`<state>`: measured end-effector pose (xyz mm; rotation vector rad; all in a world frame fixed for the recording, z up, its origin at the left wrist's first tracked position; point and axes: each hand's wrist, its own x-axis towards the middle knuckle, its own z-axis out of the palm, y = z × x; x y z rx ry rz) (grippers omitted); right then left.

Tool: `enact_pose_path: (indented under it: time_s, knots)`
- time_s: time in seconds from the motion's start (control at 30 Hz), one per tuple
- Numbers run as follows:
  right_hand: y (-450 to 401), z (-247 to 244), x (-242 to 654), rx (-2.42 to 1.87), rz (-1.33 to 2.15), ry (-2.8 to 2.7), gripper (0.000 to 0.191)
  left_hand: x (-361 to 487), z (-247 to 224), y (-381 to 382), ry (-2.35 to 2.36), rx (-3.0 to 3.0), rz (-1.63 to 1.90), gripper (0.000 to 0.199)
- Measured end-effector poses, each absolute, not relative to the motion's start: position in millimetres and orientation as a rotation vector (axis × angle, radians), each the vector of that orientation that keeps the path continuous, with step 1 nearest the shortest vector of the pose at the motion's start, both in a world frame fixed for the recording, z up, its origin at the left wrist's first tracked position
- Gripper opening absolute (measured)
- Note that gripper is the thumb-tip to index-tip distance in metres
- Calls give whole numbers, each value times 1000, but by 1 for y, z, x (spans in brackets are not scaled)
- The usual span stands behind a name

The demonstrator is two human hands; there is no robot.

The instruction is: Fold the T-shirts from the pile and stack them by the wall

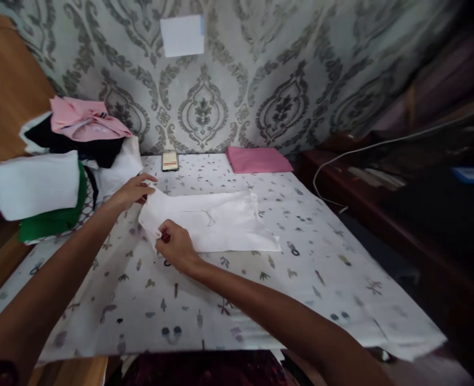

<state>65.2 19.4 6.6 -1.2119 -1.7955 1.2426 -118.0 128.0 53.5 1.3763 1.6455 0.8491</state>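
A white garment [224, 222] lies flattened on the patterned tablecloth, with loose drawstring ends showing near its middle. At its far left corner, my left hand [134, 192] pinches the white cloth between thumb and fingers. My right hand [175, 244] is closed on the near left edge of the same garment, its fingertips curled round the fabric. The left end of the cloth is slightly raised between both hands, while the right end rests flat.
Piled clothes stand at the left, with a pink garment [88, 120] on top and a folded white one [38, 185] in front. Toward the wall are a small box [170, 160] and a folded pink cloth [259, 160]. A white cable [376, 143] hangs at the right.
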Motion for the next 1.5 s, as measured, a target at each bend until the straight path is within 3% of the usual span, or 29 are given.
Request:
enact_pose_path:
  time_s: [0.17,0.33,0.47,0.63,0.77,0.9,1.2,1.3,1.37,1.5]
  knots:
    - [11,7,112,-1122,1589,-1216,20,-61,73,149,1433,1394,837,33]
    - [-2,14,165,-1175,1741,-835,11,11,50,170,1429,1344,642,26]
    - [-3,16,185,-1216,1881,-688,16,38,29,176,1464,1346,497,28]
    - [5,20,190,-1233,1951,-659,6,30,34,179,1463,1385,394,24]
    - [9,20,192,-1245,1938,-770,7,21,37,185,1430,1731,264,33]
    - [11,19,194,-1269,1930,-881,18,20,34,195,1389,1938,327,22]
    - [16,12,194,-1312,1819,-953,53,13,30,199,1228,1951,436,33]
    - [19,11,201,-1358,1804,-1027,49,18,21,203,1216,1975,443,27]
    - [25,14,208,-1415,1740,-1225,36,21,16,206,1215,1997,453,22]
    - [55,27,217,-1526,1157,-1776,13,16,12,206,1222,1999,494,21]
